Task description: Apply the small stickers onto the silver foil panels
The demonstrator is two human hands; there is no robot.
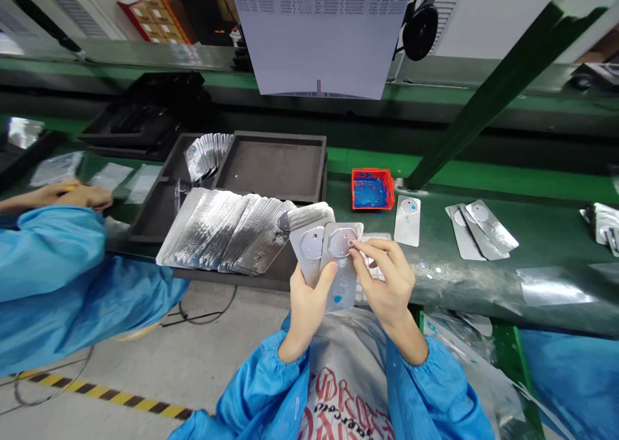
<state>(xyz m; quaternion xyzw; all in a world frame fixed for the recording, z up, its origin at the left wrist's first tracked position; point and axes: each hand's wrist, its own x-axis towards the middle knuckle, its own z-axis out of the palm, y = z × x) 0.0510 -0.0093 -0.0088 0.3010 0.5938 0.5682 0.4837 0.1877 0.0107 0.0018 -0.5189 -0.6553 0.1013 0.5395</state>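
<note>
My left hand (308, 301) is wrapped round a small fan of flat silver metal plates (338, 275), its thumb across the front one. The front plate has a round feature near its top and a blue dot lower down. At that round feature, the thumb and index finger of my right hand (387, 279) are pinched together; what they hold, if anything, is too small to make out. Just left of my hands, a long overlapping row of similar plates (227, 233) lies across dark trays.
A red bin (371, 188) holds small blue pieces. One plate (407, 220) and a group of several plates (483, 230) lie right on the green bench. A black tray (275, 166) stands behind the row. At left, a co-worker's hands (82, 195) are over the bench.
</note>
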